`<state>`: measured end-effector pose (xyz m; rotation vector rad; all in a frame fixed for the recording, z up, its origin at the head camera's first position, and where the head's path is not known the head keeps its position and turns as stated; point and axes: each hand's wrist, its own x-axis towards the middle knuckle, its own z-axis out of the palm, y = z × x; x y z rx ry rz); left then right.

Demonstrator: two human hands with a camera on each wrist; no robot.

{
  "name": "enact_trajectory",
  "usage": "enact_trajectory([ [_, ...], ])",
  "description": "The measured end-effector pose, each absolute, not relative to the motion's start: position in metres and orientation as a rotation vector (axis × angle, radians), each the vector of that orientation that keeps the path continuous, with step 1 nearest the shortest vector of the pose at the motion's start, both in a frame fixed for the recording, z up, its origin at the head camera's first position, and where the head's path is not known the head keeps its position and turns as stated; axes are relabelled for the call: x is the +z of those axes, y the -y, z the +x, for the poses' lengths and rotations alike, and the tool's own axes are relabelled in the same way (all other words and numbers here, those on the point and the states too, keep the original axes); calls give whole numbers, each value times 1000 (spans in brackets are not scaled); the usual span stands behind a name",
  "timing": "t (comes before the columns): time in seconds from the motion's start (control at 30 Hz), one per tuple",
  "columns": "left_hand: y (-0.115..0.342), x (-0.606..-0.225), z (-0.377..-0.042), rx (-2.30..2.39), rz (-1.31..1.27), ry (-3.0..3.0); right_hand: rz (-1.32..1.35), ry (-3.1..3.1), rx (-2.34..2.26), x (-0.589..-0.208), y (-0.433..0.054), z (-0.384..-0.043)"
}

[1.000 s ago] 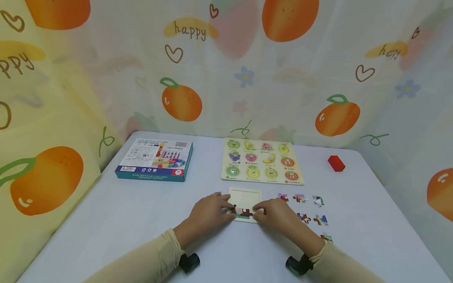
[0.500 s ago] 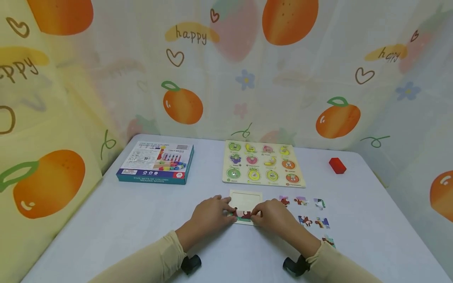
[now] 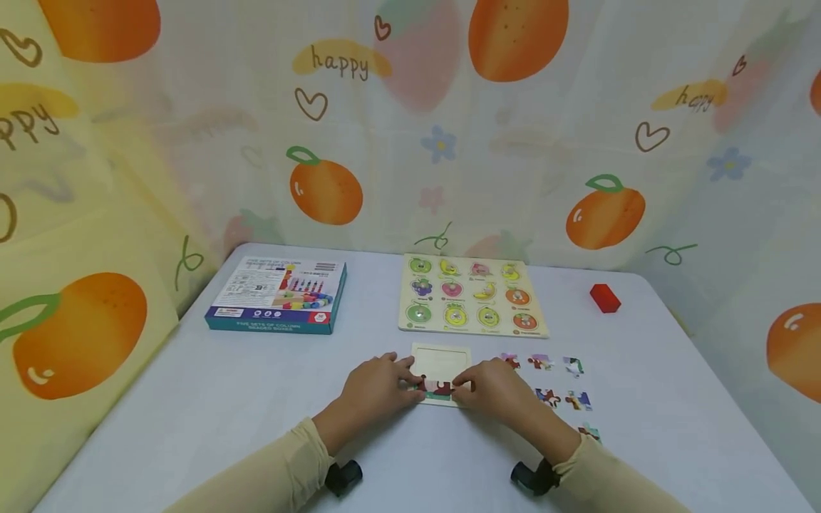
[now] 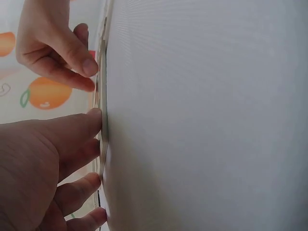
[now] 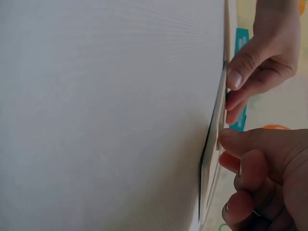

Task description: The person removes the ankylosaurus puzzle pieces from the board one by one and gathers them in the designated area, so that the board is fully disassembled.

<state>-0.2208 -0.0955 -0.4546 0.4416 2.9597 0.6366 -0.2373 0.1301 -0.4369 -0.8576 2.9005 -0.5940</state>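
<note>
A small cream puzzle tray lies flat at the middle of the table, with a row of brown, pink and green jigsaw pieces along its near side. My left hand rests its fingertips on the tray's left side; in the left wrist view the left hand has its fingers spread along the edge. At the tray's near right corner my right hand pinches a jigsaw piece between thumb and forefinger, mostly hidden by the fingers. The right wrist view shows the right hand's thumb on a thin edge.
Several loose jigsaw pieces lie right of the tray, some partly behind the right arm. Behind it lies a fruit-picture board. A flat beaded-toy box is at the back left, and a red block at the back right.
The right hand has shifted slightly left over the tray's near row, closing the gap beside the jigsaw pieces there. My left hand stays on the tray. The head view has shifted slightly.
</note>
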Motion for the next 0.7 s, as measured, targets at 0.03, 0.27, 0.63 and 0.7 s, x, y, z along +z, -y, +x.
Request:
enact_trajectory([
  [0.03,96,-455,-221,642,441,-2957,-863,-2892,-584,-438,-129,-238],
  [0.27,96,-455,-222,642,452,-2954,-907,-2903,-528,-438,-124,-240],
  [0.63,96,-457,-223,627,474,-2980,-691,-2862,-564,-418,-173,-221],
  [0.7,95,-458,-221,624,438,-2960,-604,-2840,-555,-420,-198,-211],
])
